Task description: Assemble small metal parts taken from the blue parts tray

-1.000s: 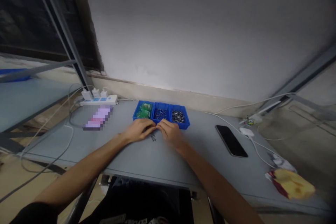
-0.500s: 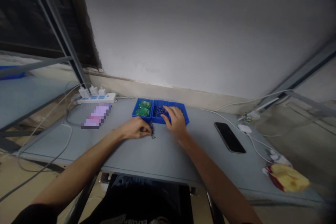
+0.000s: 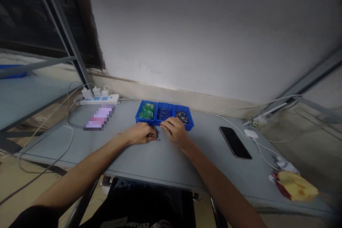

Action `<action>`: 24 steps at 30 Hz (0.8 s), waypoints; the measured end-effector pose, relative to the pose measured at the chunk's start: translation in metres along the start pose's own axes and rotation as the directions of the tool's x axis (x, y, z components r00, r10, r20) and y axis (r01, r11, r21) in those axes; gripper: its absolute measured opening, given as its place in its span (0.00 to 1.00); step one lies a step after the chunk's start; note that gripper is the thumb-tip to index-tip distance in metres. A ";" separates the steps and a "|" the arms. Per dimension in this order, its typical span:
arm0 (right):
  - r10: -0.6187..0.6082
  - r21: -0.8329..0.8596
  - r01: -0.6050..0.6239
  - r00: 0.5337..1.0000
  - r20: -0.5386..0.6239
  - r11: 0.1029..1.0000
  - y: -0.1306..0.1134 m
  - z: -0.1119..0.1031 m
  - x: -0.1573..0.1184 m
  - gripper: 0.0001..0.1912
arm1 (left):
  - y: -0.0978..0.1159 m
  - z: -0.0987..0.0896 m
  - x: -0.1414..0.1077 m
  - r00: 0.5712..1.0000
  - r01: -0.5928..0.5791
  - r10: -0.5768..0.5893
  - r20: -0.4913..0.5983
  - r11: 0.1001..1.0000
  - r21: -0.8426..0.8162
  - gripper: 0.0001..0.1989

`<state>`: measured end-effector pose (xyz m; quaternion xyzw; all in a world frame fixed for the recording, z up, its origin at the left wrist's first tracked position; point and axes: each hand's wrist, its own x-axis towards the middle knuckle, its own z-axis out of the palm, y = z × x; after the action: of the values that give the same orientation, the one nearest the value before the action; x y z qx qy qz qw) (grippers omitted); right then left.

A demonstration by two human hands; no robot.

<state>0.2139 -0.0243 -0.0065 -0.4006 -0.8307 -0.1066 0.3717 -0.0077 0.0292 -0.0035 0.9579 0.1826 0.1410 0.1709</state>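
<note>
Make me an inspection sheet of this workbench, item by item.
Surface: grey tabletop, no spill seen
Job's things: three blue bins side by side, holding green packets, loose screws and metal pieces
Clutter: dark phone, yellow-and-red wrapper, pixelated item
Hands: left hand has curled fingers beside small screws, right hand before the bins; grips unclear
Cables: white cables at both sides, power strip with three plugs
Surroundings: pale wall behind, neighbouring table at left

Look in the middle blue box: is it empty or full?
Neither: the middle blue box holds some thin metal pieces, but its blue bottom shows between them.
</note>
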 end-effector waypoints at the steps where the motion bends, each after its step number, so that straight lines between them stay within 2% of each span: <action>1: -0.011 0.002 0.011 1.000 0.017 1.000 -0.001 -0.001 0.000 0.13 | 0.001 0.000 0.000 1.000 -0.002 0.002 -0.006 1.000 0.015 0.05; 6: -0.109 -0.017 0.112 0.987 0.116 0.994 -0.006 -0.002 -0.002 0.13 | 0.008 -0.008 0.000 0.991 0.098 -0.090 -0.095 0.992 0.081 0.10; 9: -0.106 -0.028 0.111 0.986 0.127 0.993 -0.005 0.002 -0.003 0.11 | 0.011 -0.012 0.000 0.985 0.132 -0.123 -0.121 0.989 0.068 0.10; 18: -0.044 -0.053 0.046 0.998 0.035 0.998 -0.002 0.009 -0.002 0.11 | 0.013 -0.010 0.002 0.974 0.123 -0.146 -0.174 0.983 -0.135 0.09; 24: -0.022 -0.050 0.021 1.000 -0.015 0.999 -0.005 0.005 0.000 0.13 | 0.011 -0.013 0.002 0.981 0.087 -0.099 -0.169 0.993 -0.075 0.14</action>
<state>0.2078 -0.0251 -0.0097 -0.4000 -0.8291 -0.1342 0.3668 -0.0073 0.0240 0.0131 0.9262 0.2365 0.2214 0.1929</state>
